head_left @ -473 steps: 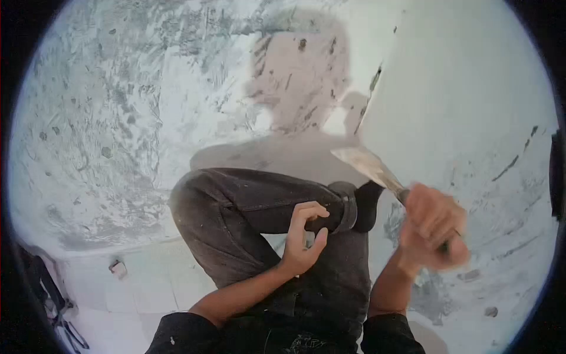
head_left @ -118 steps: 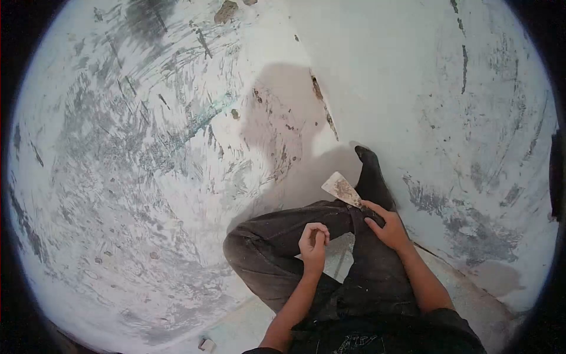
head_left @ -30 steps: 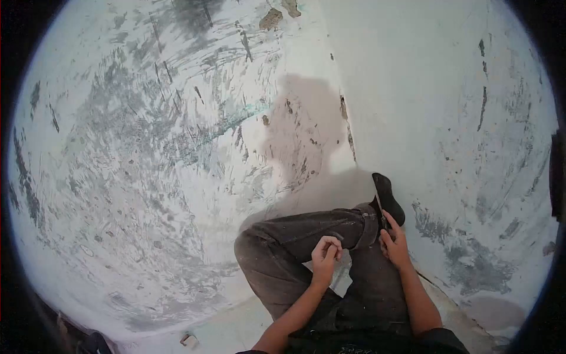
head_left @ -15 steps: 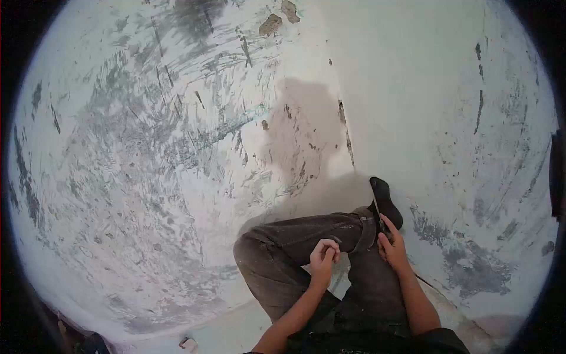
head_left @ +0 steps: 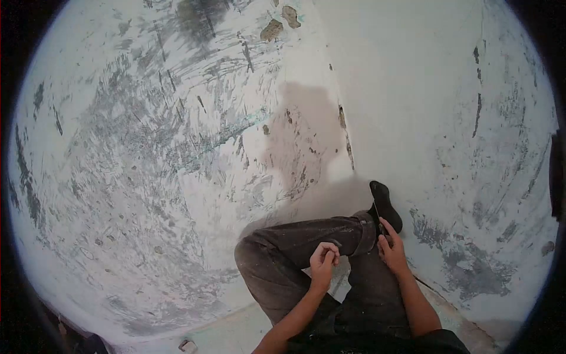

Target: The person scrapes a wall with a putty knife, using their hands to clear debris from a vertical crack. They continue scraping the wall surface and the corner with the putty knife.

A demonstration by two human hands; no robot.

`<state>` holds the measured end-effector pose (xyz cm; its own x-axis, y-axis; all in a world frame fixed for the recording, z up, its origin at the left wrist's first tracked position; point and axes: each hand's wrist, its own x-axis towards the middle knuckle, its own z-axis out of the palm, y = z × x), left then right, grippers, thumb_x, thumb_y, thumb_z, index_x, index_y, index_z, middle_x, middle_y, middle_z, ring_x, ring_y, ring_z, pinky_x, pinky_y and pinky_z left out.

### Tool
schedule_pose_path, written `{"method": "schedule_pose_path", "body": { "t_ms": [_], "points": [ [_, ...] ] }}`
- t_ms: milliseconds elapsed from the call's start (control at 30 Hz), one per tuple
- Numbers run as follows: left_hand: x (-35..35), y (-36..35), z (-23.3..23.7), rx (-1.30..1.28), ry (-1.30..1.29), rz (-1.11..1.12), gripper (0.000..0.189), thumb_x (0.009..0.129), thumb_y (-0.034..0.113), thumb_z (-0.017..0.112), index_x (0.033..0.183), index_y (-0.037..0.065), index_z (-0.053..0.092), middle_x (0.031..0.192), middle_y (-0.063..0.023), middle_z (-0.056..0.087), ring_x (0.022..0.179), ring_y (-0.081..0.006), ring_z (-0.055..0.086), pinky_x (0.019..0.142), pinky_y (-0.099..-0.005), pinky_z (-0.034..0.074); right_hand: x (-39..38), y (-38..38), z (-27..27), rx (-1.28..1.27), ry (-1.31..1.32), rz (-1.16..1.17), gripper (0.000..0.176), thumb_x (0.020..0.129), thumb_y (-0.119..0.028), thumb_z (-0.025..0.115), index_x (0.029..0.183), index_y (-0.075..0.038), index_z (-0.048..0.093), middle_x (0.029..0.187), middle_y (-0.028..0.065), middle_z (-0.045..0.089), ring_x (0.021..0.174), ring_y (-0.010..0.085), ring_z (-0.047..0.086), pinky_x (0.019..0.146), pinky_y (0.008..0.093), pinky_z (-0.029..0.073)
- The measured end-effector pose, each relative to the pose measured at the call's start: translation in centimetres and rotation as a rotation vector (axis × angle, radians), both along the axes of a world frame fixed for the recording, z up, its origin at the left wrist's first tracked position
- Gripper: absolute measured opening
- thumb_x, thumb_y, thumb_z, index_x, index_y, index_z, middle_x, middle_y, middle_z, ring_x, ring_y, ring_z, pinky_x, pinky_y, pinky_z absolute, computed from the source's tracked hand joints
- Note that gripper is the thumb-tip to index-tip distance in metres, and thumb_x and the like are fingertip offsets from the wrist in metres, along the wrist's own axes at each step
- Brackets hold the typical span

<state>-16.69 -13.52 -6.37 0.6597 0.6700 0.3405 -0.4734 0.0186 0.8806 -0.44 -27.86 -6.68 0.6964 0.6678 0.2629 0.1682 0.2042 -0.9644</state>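
Observation:
My right hand (head_left: 392,245) is closed on a thin flat tool (head_left: 378,216), whose narrow edge points up beside the black sock (head_left: 386,206). My left hand (head_left: 323,259) is curled over the bent leg in dark trousers (head_left: 295,236). A small dark piece shows at its fingertips, too small to name. The two hands are apart, with the trouser cuff between and above them.
A white wall (head_left: 177,177) with grey scraped patches fills the left, and a smoother pale surface (head_left: 401,106) stands to the right. A small light block (head_left: 188,346) lies at the bottom. Dark items sit in the lower left corner.
The view has shifted very slightly, so the leg and hands sit a little lower. Both hands keep nearly the same pose.

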Motion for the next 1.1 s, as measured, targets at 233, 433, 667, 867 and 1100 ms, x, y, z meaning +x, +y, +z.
{"method": "schedule_pose_path", "body": {
  "t_ms": [233,433,667,867,1100],
  "points": [
    [-0.3,-0.7,1.0,-0.054,0.020,0.006,0.011,0.097,0.003,0.045,0.091,0.004,0.054,0.079,-0.0013,0.052,0.064,-0.0075,0.045,0.059,-0.0239,0.038,0.9,4.9,8.4,0.067,-0.529,-0.120,0.043,0.095,-0.015,0.052,0.138,-0.008,0.048,0.125,0.0214,0.059,0.111,0.0301,0.061,0.091,0.0383,0.047],
    [-0.3,-0.3,0.5,-0.058,0.000,0.006,0.010,0.097,0.003,0.045,0.091,0.004,0.053,0.079,-0.0019,0.052,0.064,-0.0081,0.045,0.059,-0.0246,0.037,1.8,13.3,19.9,0.080,-0.974,-0.259,0.051,0.096,-0.012,0.047,0.144,-0.025,0.038,0.097,0.0183,0.064,0.085,0.0379,0.062,0.073,0.0477,0.050],
    [-0.4,-0.3,0.6,-0.049,-0.001,-0.012,0.013,0.095,0.001,0.042,0.091,0.004,0.054,0.080,-0.0027,0.052,0.066,-0.0093,0.047,0.061,-0.0262,0.041,1.6,17.9,24.7,0.128,-0.951,-0.229,0.049,0.096,-0.013,0.046,0.143,-0.024,0.040,0.082,0.0210,0.063,0.076,0.0399,0.062,0.068,0.0498,0.049],
    [-0.5,-0.4,0.8,-0.036,0.004,0.000,0.013,0.095,0.000,0.042,0.091,0.003,0.053,0.080,-0.0027,0.052,0.065,-0.0098,0.047,0.061,-0.0262,0.041,1.1,17.8,26.8,0.150,-0.846,-0.187,0.043,0.095,-0.014,0.046,0.138,-0.019,0.046,0.073,0.0241,0.061,0.068,0.0417,0.061,0.065,0.0501,0.049],
    [-0.3,-0.5,0.8,-0.022,0.011,0.007,0.011,0.094,0.001,0.043,0.090,0.004,0.053,0.079,-0.0027,0.052,0.065,-0.0100,0.047,0.061,-0.0257,0.040,-0.5,18.0,27.9,0.060,-0.829,-0.247,0.041,0.096,-0.015,0.046,0.137,-0.017,0.049,0.068,0.0219,0.060,0.061,0.0358,0.058,0.062,0.0476,0.047]
  ]
}}
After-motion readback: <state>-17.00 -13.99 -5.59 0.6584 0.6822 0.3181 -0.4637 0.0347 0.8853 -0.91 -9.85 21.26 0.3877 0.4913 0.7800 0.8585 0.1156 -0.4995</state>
